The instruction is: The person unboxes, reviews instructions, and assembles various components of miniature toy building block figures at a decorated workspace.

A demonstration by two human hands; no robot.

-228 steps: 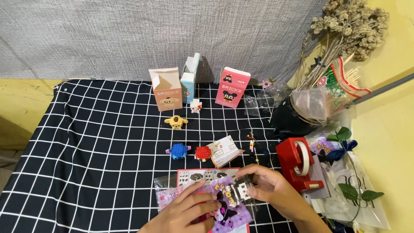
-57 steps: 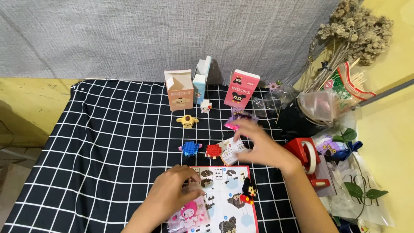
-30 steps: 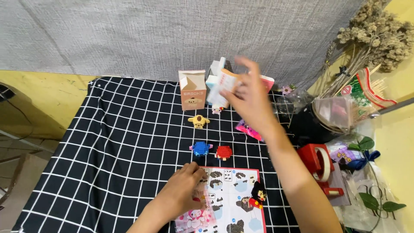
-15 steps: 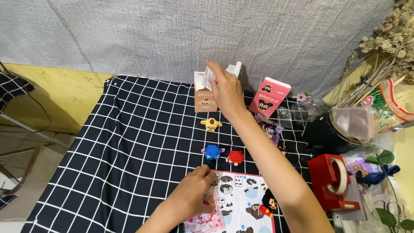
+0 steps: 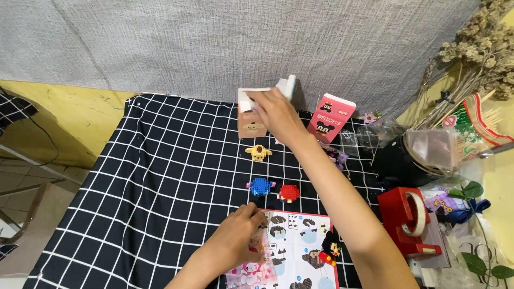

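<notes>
Head view: right hand point(image 5: 278, 115) hid most of the small white box point(image 5: 251, 96) it gripped, now behind the tan carton point(image 5: 250, 127). Left hand point(image 5: 235, 241) pressed flat on the instruction sheet point(image 5: 300, 251), as before.

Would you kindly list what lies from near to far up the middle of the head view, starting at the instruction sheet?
Printed instruction sheet → small red brick figure → small yellow brick figure → tan carton box with a cartoon face → right hand holding a small white box.
</notes>
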